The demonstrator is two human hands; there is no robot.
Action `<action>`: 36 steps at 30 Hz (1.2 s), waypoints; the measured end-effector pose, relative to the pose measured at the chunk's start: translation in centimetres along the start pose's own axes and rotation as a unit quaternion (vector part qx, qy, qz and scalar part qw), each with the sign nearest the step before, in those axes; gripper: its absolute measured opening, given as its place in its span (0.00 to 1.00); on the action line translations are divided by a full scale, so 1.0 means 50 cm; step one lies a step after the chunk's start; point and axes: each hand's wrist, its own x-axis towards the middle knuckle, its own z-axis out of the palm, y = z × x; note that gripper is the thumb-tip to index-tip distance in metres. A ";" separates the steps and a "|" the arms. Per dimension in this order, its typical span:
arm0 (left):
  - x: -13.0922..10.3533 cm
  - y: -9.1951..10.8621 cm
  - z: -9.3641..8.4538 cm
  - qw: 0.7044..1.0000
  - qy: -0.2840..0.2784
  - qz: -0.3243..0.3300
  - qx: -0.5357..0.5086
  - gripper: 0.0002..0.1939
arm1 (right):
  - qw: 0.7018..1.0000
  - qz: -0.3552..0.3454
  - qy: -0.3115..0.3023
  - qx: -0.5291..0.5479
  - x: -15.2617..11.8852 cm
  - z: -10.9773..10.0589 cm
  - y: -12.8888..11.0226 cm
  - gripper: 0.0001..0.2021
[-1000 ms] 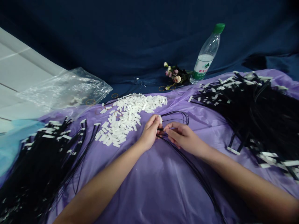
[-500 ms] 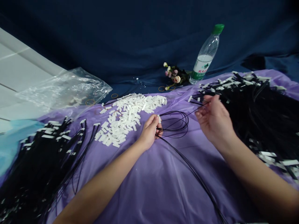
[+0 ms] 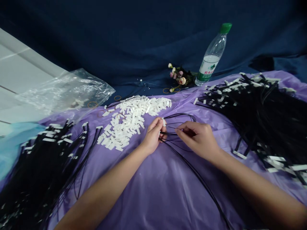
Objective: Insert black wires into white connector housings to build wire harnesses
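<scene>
My left hand is closed on a white connector and the bundle of thin black wires that loops out to its right. More wires from the bundle trail down toward the front edge. Close by on the right, my right hand pinches the end of one thin black wire between thumb and fingertips, facing the connector. Whether that wire touches the connector I cannot tell. The palm side of my left hand hides part of the bundle.
White connectors lie heaped behind my left hand. Piles of black wires with white connectors lie left and right. At the back are a water bottle, artificial flowers, rubber bands and a clear plastic bag.
My right hand has moved left and down from near the right pile to beside my left hand, bringing the wire end along. My left hand has stayed in place.
</scene>
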 end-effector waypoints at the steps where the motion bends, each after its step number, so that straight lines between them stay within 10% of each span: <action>1: 0.000 -0.001 0.000 1.000 -0.003 0.003 0.003 0.18 | 1.000 -0.001 0.005 -0.011 -0.001 0.001 0.000 0.06; 36: -0.004 -0.014 -0.004 0.995 -0.015 0.009 0.099 0.17 | 0.998 -0.014 0.031 -0.046 -0.003 0.029 0.021 0.04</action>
